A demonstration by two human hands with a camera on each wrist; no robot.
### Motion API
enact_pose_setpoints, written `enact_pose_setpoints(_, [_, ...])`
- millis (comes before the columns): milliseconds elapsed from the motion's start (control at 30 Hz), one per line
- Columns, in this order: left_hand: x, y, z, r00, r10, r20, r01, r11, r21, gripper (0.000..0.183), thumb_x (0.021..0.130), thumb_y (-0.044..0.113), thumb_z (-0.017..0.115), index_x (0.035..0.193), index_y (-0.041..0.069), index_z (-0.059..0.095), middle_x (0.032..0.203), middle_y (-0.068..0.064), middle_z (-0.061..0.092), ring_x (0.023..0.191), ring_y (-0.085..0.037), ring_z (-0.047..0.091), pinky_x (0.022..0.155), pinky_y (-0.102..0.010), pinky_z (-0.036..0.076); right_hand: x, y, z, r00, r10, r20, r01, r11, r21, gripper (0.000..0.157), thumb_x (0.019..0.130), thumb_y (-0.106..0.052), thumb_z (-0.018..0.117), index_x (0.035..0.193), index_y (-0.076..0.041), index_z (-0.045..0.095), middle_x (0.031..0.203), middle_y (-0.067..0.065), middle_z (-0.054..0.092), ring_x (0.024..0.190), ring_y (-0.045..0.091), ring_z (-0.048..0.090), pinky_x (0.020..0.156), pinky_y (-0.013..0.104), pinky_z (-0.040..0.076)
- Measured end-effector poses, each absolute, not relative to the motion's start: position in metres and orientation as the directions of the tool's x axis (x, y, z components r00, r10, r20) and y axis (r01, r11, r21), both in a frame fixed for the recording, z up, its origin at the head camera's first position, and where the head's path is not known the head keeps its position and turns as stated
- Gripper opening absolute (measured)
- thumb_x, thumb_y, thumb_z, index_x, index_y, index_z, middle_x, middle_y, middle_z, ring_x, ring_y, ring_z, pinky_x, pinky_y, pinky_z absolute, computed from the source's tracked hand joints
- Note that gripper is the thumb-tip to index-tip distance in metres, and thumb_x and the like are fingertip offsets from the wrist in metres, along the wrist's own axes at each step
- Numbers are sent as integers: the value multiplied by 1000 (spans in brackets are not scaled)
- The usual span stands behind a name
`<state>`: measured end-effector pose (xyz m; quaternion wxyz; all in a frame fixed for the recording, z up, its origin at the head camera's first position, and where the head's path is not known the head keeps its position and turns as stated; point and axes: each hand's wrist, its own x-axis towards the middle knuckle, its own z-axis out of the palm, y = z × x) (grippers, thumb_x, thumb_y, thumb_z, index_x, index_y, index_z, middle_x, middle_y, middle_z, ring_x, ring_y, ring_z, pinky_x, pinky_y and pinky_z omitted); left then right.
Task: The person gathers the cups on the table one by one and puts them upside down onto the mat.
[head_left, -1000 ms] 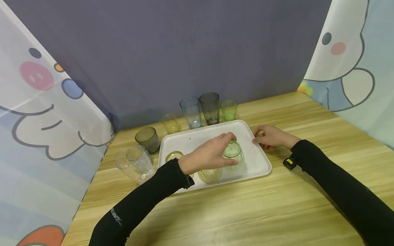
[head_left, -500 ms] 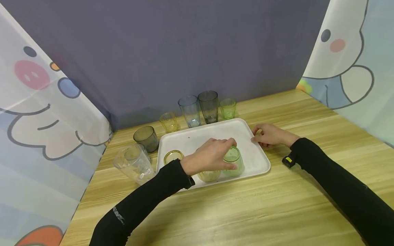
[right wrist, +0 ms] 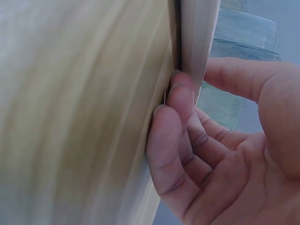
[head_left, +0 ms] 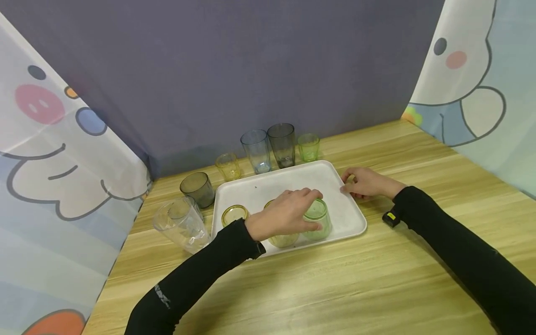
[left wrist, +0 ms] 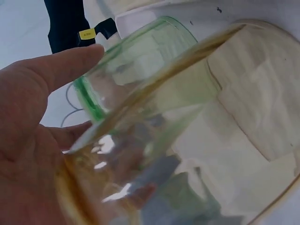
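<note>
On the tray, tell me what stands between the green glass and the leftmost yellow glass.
Another yellow glass, partly hidden by the left hand; the head view shows it between them.

You have even light in head view, soft shadow by left sleeve (head_left: 197, 270), lower centre; left wrist: white glare on yellow glass (left wrist: 211, 131), lower left; right wrist: tabletop (right wrist: 79, 117) blurred, left.
</note>
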<state>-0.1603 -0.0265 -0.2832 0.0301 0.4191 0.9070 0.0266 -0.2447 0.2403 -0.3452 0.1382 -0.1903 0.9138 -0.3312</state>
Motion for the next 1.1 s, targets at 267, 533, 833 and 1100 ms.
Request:
enact_pose_setpoints(267, [-122, -98, -262, -643, 693, 327, 763, 619, 188, 57, 87, 36, 64, 136, 12, 44, 141, -12, 43, 131, -22, 34, 108, -51, 34, -250, 229, -345, -872, -467, -144, -265, 699, -664, 38, 91, -27, 59, 115, 0, 50, 63, 6, 57, 54, 18, 53, 47, 30, 46])
enact_pose_setpoints(533, [-106, -202, -249, -690, 237, 683, 601, 714, 359, 76, 71, 14, 76, 138, 8, 42, 143, -17, 38, 135, -29, 26, 107, -63, 22, -250, 239, -337, -873, -463, -151, -268, 715, -646, 42, 91, -30, 59, 115, 2, 48, 63, 5, 54, 54, 19, 51, 48, 32, 46])
enact_pose_setpoints(833, [-95, -248, -295, -885, -244, 396, 204, 561, 802, 122, 66, 13, 83, 148, 38, -4, 155, -7, 6, 140, -22, 11, 113, -59, 16, -248, 242, -343, -868, -470, -161, -265, 711, -652, 40, 92, -30, 58, 115, 1, 48, 67, 6, 57, 57, 20, 53, 48, 32, 46])
enact_pose_setpoints(1100, [-105, -240, -312, -915, -334, 227, 132, 284, 950, 109, 72, 13, 80, 143, 46, 5, 142, -11, 39, 128, -18, 36, 104, -48, 29, -243, 249, -343, -874, -461, -156, -253, 703, -665, 44, 92, -32, 57, 118, 3, 46, 69, 6, 57, 57, 19, 51, 47, 32, 45])
